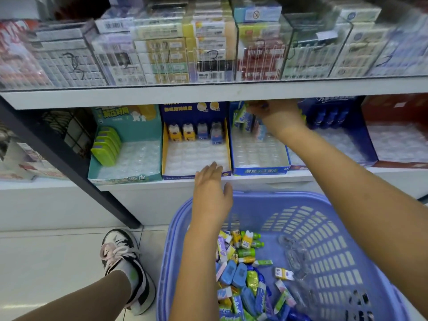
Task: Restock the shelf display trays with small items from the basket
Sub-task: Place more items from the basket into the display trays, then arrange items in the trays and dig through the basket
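A lilac plastic basket (pixel 335 228) on the floor holds several small carton-shaped and bottle-shaped items (pixel 240 269). My right hand (pixel 266 110) reaches to the back of the blue display tray (pixel 259 169) on the lower shelf, its fingers at a small item among the blue-and-white cartons (pixel 245 121) standing there; the grip itself is blurred. My left hand (pixel 212 193) hovers flat with straight fingers in front of the yellow-edged blue tray (pixel 196 173), holding nothing. That tray carries yellow and blue figures (pixel 194 133) in its back row.
A teal tray (pixel 125 177) at the left holds green cases (pixel 106 147). More blue and red trays (pixel 370 156) stand at the right. Stacked boxes fill the glass shelf (pixel 208 96) above. My shoe (pixel 125 262) rests on the tiled floor beside the basket.
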### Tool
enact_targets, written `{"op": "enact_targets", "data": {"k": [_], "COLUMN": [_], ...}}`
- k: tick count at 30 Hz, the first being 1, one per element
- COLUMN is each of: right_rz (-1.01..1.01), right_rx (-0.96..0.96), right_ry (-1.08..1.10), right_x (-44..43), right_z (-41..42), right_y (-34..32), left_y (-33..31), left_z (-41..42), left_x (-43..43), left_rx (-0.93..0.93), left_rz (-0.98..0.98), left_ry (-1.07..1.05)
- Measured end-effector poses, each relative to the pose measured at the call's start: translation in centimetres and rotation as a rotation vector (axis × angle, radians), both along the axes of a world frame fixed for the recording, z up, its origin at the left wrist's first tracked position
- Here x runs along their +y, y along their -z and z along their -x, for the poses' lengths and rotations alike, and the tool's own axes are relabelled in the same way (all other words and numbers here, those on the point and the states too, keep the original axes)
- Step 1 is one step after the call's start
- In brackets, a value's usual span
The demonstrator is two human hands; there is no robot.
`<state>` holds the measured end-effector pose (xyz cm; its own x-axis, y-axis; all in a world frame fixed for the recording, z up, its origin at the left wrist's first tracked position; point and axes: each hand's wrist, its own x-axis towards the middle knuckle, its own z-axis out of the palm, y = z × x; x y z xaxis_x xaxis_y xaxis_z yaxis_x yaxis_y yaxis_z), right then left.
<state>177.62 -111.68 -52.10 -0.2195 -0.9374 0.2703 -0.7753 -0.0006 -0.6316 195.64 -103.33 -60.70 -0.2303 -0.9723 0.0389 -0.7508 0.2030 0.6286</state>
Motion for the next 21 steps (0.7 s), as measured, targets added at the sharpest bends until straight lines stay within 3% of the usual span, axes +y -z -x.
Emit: {"op": "enact_targets", "data": {"k": [8,12,21], "right_rz": [-0.251,-0.333,-0.305], "right_rx": [0.189,0.194,0.196], "right_ry": [-0.176,-0.19,-0.151], "right_x": [-3.7,-4.4,-3.7], "right_z": [-0.1,-0.1,-0.9], "right_y": [0.9,1.5,0.8], "left_y": [0.1,0.3,-0.4], "left_z": [0.0,0.0,-0.1], "left_x": [-0.1,-0.1,0.1], "left_rx": [0.019,0.035,0.088], "left_rz": [-0.02,-0.014,-0.02], "left_ry": [-0.014,-0.013,0.018]}}
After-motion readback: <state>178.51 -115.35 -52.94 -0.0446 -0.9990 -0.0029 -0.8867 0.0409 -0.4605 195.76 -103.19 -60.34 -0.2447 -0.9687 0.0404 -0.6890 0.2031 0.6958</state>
